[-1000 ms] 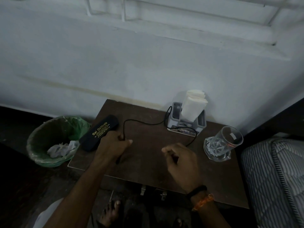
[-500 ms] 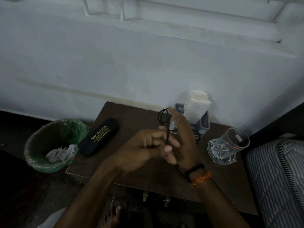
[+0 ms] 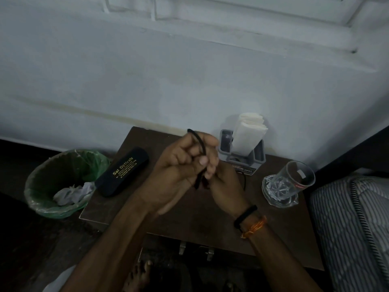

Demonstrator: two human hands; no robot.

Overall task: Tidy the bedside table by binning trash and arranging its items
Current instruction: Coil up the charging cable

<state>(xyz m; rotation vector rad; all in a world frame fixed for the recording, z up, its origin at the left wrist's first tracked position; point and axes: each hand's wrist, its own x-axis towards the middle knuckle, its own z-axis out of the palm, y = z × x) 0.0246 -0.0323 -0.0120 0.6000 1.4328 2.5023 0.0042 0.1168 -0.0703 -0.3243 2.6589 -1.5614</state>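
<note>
Above table point(image 3: 189, 224) centre, left hand point(image 3: 179, 171), right hand point(image 3: 221, 178) fingers grasping cable point(image 3: 199, 142).

Legible text, two items. Black spectacle case point(image 3: 122, 171), lying on the desk point(image 3: 189, 224) just left of the left hand point(image 3: 181, 165): gold lettering "Sai Opticals" in large type along the lid; smaller gold lines beneath, too fine to read. Grey holder point(image 3: 242, 157), behind the right hand point(image 3: 223, 182): white print on its base strip, only the end, "OPEL", made out; the rest is covered by the hand. Glass point(image 3: 290, 184), right of the hands: a small white label and a red mark, neither readable.
</note>
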